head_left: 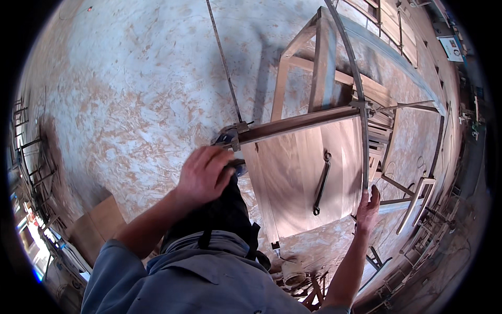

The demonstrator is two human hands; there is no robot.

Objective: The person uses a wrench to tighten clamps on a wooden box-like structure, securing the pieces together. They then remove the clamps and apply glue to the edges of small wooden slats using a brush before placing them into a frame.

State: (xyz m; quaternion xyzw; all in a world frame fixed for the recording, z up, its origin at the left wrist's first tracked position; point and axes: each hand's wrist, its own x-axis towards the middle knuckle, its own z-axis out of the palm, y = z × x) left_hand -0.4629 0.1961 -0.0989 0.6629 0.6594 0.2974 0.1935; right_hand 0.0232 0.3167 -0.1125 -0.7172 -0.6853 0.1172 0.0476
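Note:
A wide wooden panel (298, 178) lies in front of me, made of boards set side by side. On it rests a dark double-ended ring spanner (322, 184). A bar clamp (300, 125) runs across the panel's far edge, and a long dark metal bar (361, 78) crosses near its right edge. My left hand (205, 175) is curled beside the clamp's left end (239, 133); what its fingers close on is hidden. My right hand (368, 210) has its fingers stretched out at the near end of the long bar, by the panel's right edge.
Beyond the panel stands a wooden frame (319, 57), with slatted wooden pieces (379, 125) to its right. A thin metal rod (225, 63) stretches away from the clamp. A pale bucket (293, 273) stands near me, and a brown board (97, 227) lies at left.

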